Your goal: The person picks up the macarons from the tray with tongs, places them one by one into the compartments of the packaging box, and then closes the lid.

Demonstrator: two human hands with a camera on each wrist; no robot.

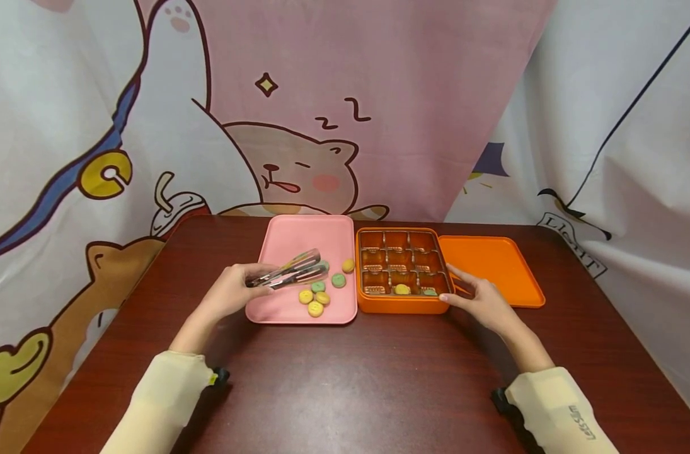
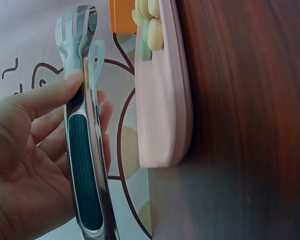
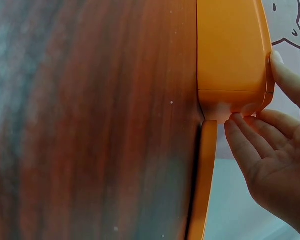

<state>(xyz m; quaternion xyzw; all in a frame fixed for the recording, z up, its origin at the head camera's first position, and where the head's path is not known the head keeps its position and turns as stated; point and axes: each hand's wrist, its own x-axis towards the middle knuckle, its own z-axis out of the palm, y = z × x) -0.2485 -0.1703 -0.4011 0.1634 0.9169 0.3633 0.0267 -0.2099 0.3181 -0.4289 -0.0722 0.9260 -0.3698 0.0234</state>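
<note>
My left hand [image 1: 229,291] holds metal serving tongs [image 2: 86,172] with dark green grip inlays. Their slotted ends, spread apart, reach over a pink tray [image 1: 282,309]. Several small macaron-like sweets lie on the tray, such as a yellow one [image 1: 316,308] and a green one [image 1: 338,280]. To the tray's right stands an orange box [image 1: 404,306] with a clear divided insert. In its front row, a yellow sweet [image 1: 402,289] occupies the middle compartment and a green one [image 1: 430,292] the right. My right hand [image 1: 486,306] rests at the box's front right corner, thumb on the rim, nearly straight fingers against the side.
An orange lid [image 1: 494,268] lies flat right of the box, partly behind my right hand. Everything stands on a dark reddish wooden table [image 1: 345,384]. A curtain with cartoon animals [image 1: 316,176] hangs behind and along both sides.
</note>
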